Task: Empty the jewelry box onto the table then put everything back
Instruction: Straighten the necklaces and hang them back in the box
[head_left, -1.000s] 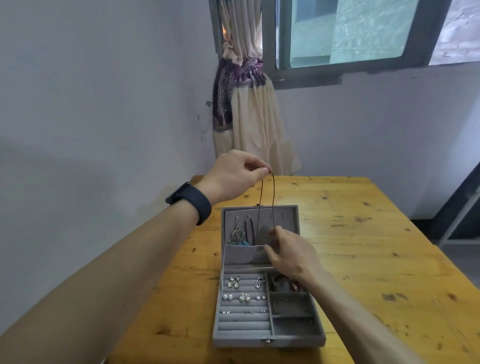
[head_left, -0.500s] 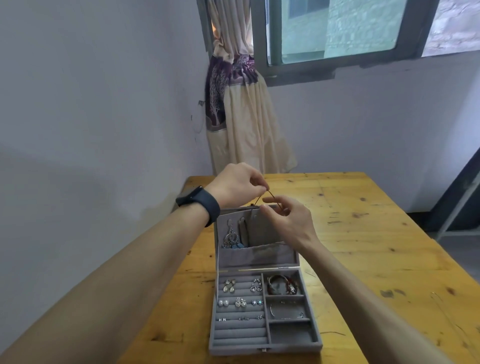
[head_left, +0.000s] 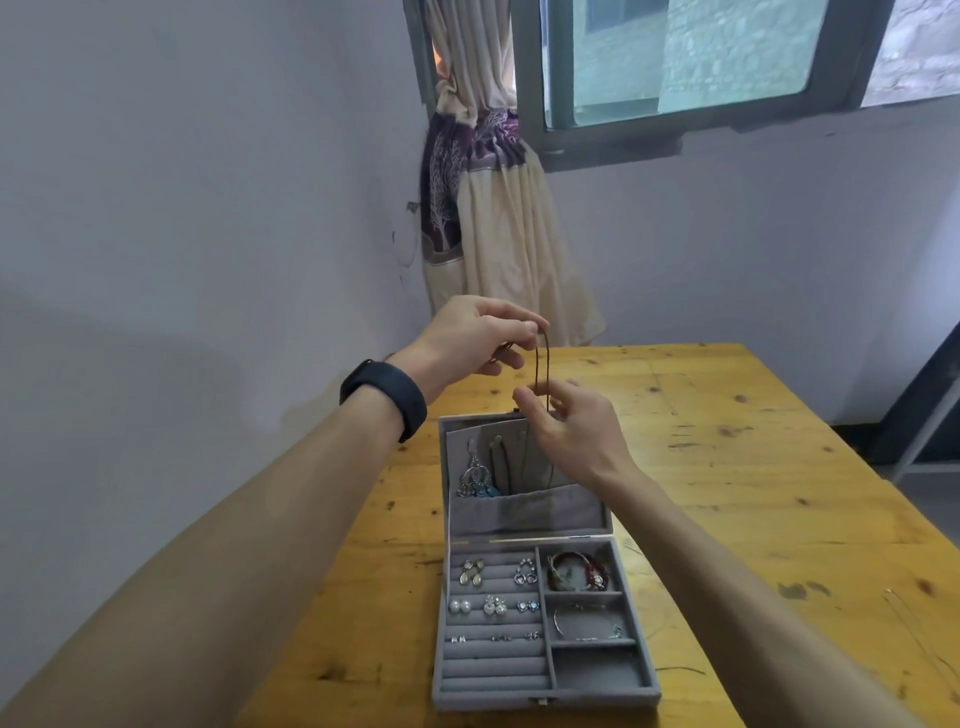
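walls (head_left: 208, 208) pale grey | window (head_left: 675, 52) daylit | curtain (head_left: 498, 234) tied | table (head_left: 727, 467) wooden

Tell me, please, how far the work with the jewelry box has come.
Early, it seems. Done: the jewelry box stands open, and a thin chain seems to lie on the table. In hand: the left hand and right hand hold a brown cord above the lid. Left: earrings and bracelets sit inside.

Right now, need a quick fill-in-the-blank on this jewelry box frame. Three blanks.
1. The dark cord hangs from the ____ hand's pinch; the right hand holds it lower down.
2. The jewelry box has its lid ____.
3. The box's nearest right compartment is ____.
Missing: left; open; empty.
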